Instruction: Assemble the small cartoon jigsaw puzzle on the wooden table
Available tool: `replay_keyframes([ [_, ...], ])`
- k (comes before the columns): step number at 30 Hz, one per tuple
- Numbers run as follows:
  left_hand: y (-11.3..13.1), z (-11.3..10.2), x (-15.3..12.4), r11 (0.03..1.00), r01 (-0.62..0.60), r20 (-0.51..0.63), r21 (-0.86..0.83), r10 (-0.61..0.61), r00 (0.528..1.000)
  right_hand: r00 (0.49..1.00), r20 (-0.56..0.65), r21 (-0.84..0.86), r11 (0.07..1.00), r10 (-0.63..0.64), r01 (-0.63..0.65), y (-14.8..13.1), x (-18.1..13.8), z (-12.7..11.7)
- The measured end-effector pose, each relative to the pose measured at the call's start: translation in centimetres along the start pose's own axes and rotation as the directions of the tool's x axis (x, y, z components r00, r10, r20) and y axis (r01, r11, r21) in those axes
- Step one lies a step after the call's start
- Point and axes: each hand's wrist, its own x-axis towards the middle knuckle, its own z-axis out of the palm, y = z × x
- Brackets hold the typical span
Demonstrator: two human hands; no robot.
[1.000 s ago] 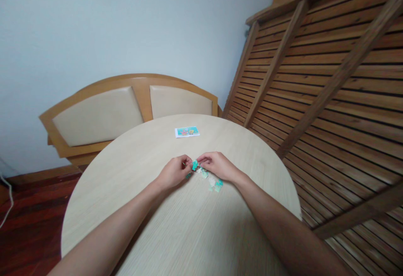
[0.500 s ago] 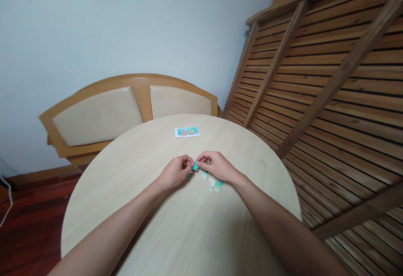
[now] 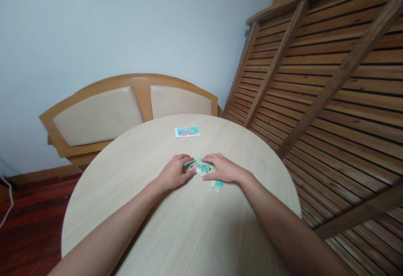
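A small cluster of teal and white jigsaw pieces [image 3: 200,167] lies on the round pale wooden table [image 3: 163,234]. My left hand [image 3: 174,172] rests on the table at the cluster's left side, fingers stretched toward it and touching its edge. My right hand [image 3: 221,168] lies at the cluster's right side, fingers flat and touching the pieces. Neither hand grips anything. Two or three loose teal pieces [image 3: 215,185] sit just below my right hand.
A small printed picture card [image 3: 187,131] lies farther back on the table. Behind the table stands a wooden bench back with beige pads [image 3: 100,114]. A slatted wooden frame [image 3: 315,79] leans at the right. Dark red floor [image 3: 28,225] shows at the left.
Both hands were pinching a teal piece together above the table; now they have dropped flat beside the cluster, and more joined pieces show between them.
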Motion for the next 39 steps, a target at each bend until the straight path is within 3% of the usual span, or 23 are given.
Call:
replay_keyframes([
  [3, -0.1, 0.6, 0.0, 0.999, -0.027, 0.05, 0.038, 0.025, 0.998, 0.999, -0.011, -0.002, 1.0, -0.031, 0.031, -0.3, 0.4, 0.2],
  [7, -0.2, 1.0, 0.2, 0.999, -0.002, 0.017, 0.038, 0.001, 1.0, 0.998, -0.064, 0.036, 0.999, 0.029, -0.027, -0.5, 0.8, 0.3],
  [13, -0.4, 0.8, 0.6, 0.975, 0.109, -0.108, -0.195, -0.132, 0.985, 0.979, -0.111, 0.383, 0.917, 0.168, -0.114, 0.5, 1.4, 1.0],
  [16, -0.9, 0.7, 1.0, 0.947, 0.147, -0.164, -0.286, -0.2, 0.966, 0.976, -0.131, 0.48, 0.872, 0.174, -0.091, 1.0, 1.6, 1.0],
  [22, -2.1, 0.3, 1.0, 0.952, 0.201, -0.156, -0.232, -0.241, 0.958, 0.995, -0.098, 0.257, 0.966, 0.003, 0.023, 0.7, 1.2, 1.4],
  [27, -1.7, 0.2, 0.2, 0.984, 0.128, -0.05, -0.127, -0.135, 0.99, 1.0, 0.02, -0.004, 1.0, 0.013, -0.013, -0.2, 1.0, 2.9],
  [33, -1.0, 0.9, 0.1, 1.0, 0.012, 0.048, -0.025, -0.01, 0.999, 0.979, -0.13, 0.004, 0.987, -0.158, 0.16, -0.7, 1.9, 3.2],
  [39, -0.2, 1.1, 0.4, 0.987, 0.036, 0.021, -0.157, -0.033, 0.999, 0.98, -0.152, 0.127, 0.981, -0.128, 0.148, -0.8, 1.9, 2.3],
])
